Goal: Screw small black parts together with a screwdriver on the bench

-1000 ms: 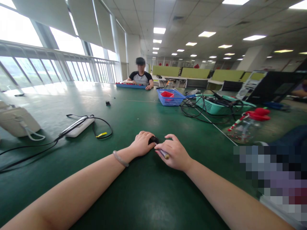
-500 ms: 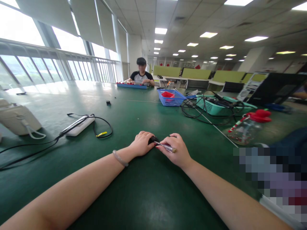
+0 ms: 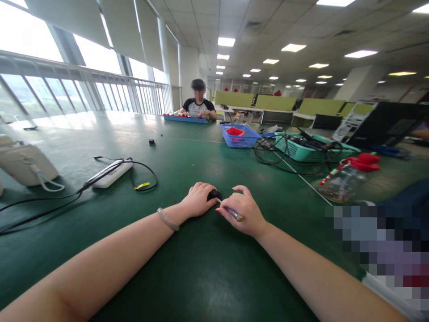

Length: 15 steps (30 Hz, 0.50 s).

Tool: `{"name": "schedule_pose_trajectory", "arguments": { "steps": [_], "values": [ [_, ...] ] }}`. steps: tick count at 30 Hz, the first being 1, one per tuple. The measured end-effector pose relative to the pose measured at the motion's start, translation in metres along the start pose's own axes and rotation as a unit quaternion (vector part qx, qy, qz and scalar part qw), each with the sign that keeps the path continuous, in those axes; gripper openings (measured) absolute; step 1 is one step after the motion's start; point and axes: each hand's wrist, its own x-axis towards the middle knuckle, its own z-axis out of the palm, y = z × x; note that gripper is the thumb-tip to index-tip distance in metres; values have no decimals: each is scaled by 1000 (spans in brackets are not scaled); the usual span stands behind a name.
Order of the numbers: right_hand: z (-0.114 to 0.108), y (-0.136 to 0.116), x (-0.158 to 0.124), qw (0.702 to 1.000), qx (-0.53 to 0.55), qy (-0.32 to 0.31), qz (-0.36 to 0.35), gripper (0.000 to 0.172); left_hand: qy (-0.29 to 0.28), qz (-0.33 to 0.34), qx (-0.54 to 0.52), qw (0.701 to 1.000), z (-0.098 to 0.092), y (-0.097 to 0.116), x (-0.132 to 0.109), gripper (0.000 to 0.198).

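Observation:
My left hand (image 3: 198, 200), with a pale bangle (image 3: 167, 219) at the wrist, is closed on a small black part (image 3: 214, 195) and holds it against the green table (image 3: 208, 268). The part's exact kind cannot be made out, as the fingers cover much of it. Between the thumb and fingers of my right hand (image 3: 246, 210) is a slim screwdriver (image 3: 234, 214) with a clear handle and a brownish end. Its thin shaft points left toward the black part, and its tip is at or very near that part's side; contact is too small to tell.
A white power strip (image 3: 112, 173) with a black cable and a cream bag (image 3: 27, 163) lie left. Ahead right stand a blue basket (image 3: 239, 141), a teal basket (image 3: 291, 150) with cables, and a red-lidded jar (image 3: 348, 179). A person (image 3: 198, 105) sits across the table.
The screwdriver's handle end has swung slightly down and toward me, and my right hand has tilted with it. My left hand keeps its hold on the black part.

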Motion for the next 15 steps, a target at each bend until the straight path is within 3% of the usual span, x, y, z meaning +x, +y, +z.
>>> {"name": "schedule_pose_trajectory", "arguments": {
  "steps": [15],
  "values": [
    [-3, -6, 2, 997, -62, 10, -42, 15, 0, -3, 2, 1000, 1, -1, -1, 38]
  ]
}}
